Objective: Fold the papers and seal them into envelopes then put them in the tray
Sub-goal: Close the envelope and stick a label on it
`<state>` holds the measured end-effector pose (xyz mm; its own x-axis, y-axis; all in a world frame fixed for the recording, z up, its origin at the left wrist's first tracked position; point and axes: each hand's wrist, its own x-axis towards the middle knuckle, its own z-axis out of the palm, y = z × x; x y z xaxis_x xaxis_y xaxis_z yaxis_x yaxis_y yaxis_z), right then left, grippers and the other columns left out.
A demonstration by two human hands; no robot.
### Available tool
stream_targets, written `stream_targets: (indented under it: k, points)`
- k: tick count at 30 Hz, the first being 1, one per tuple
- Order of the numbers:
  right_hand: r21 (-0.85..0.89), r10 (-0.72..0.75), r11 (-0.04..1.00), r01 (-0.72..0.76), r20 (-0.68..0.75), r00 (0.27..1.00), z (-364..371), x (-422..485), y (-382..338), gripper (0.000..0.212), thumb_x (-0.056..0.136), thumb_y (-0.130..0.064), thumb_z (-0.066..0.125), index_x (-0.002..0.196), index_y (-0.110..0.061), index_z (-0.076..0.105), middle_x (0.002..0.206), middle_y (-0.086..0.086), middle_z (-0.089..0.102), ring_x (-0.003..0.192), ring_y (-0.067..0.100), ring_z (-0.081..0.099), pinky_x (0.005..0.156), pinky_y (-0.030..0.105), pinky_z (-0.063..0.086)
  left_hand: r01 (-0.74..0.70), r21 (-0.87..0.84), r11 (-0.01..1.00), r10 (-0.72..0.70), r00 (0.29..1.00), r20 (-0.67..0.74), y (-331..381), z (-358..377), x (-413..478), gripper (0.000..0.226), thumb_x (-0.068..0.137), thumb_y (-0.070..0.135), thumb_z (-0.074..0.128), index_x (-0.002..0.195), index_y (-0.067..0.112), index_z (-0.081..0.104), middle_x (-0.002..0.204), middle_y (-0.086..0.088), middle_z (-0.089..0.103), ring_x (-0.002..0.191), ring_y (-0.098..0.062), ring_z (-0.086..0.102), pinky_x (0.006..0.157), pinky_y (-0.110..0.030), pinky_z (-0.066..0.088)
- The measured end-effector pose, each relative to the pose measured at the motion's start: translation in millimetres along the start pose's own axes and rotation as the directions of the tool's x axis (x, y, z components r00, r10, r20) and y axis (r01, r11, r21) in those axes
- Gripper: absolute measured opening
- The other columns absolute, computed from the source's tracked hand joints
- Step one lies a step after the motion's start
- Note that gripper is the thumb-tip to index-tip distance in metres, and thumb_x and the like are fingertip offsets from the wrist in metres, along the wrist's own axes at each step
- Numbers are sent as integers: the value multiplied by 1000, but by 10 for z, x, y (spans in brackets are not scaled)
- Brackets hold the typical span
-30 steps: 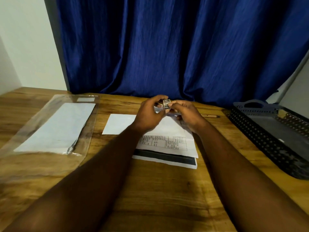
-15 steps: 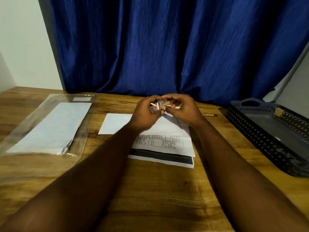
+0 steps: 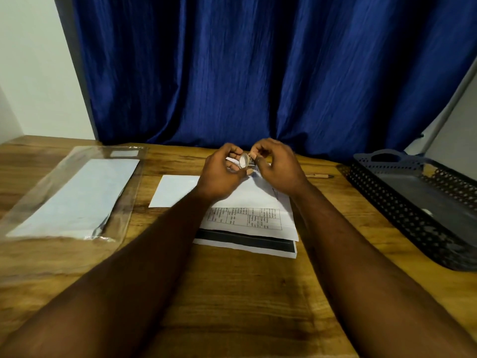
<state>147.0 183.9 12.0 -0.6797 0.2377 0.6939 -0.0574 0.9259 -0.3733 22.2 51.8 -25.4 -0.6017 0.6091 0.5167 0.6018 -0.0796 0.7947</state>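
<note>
Two hands, left [image 3: 222, 174] and right [image 3: 277, 167], each close their grip on one small tape roll [image 3: 244, 160] above the desk [image 3: 232, 293]. Below lie two printed papers [image 3: 247, 220] beside one envelope [image 3: 175, 189]; one plastic sleeve [image 3: 74, 195] sits left, one tray [image 3: 418, 202] right.

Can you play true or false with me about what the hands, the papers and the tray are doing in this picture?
1. Both hands, left hand and right hand, hold a small tape roll together. True.
2. The printed papers sit inside the tray. False: they lie on the table, below the hands.
3. The tray is on the left. False: it is on the right.
4. A clear plastic sleeve lies on the left. True.
5. A pencil lies behind the right hand. True.
</note>
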Motion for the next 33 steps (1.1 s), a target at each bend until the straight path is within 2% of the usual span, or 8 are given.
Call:
stream_targets:
  k: [4,13,15,19,24,27,30,33]
  points:
    - [26,76,997,-76,-13,997,-2,12,9,18,94,1,63,92,-17,67,96,2,67,90,17,64,84,36,57,-16,5,1000,16,1000,9,0,-1,7,43,77,13,92,111,23,68,103,11,73,88,2,69,75,-16,55]
    - [37,94,995,-95,43,995,97,-8,-28,15,90,1,63,91,-13,69,93,0,68,88,17,65,83,39,57,19,-117,993,-19,1000,1,12,16,-7,64,73,13,94,127,25,61,115,5,73,102,-17,74,92,-48,63]
    - [67,115,991,-116,22,993,110,0,-37,15,91,2,63,91,-12,69,93,2,70,88,19,67,83,38,58,22,-129,991,-24,1000,-16,39,12,0,76,71,12,96,135,26,57,115,6,72,100,-12,74,90,-46,64]
    - [146,193,971,-187,-25,981,101,-7,-26,16,93,4,62,92,-10,70,92,4,73,87,18,68,77,23,54,24,-140,990,-26,1000,-12,73,10,6,99,67,6,97,151,18,46,107,8,71,90,3,71,76,-21,59]
    - [309,368,894,-323,-96,925,98,56,13,12,101,-3,63,97,-11,71,90,-2,70,81,5,62,76,17,51,39,-119,992,-42,999,-22,29,-13,-14,111,62,4,100,153,28,42,122,2,68,102,-17,73,83,-38,66]
    - [501,528,754,-425,-79,845,25,126,-25,17,104,-8,63,94,-19,72,88,-4,71,78,8,65,74,21,56,33,-111,993,-38,998,-44,38,-10,-23,108,63,4,100,151,32,43,125,3,63,103,-22,71,82,-39,66]
    - [705,698,382,-598,204,686,-63,136,-73,12,105,-14,59,105,-17,71,76,-1,66,60,7,61,54,23,41,37,-138,990,-48,996,-78,50,-13,-24,104,64,3,99,148,33,46,127,3,60,105,-22,71,82,-42,66]
    - [685,683,94,-723,484,547,-108,78,-66,17,104,-20,60,113,-9,70,76,4,69,55,8,62,56,24,35,35,-138,990,-49,994,-101,62,-21,-35,102,63,6,100,146,34,47,128,4,60,106,-20,73,83,-42,66]
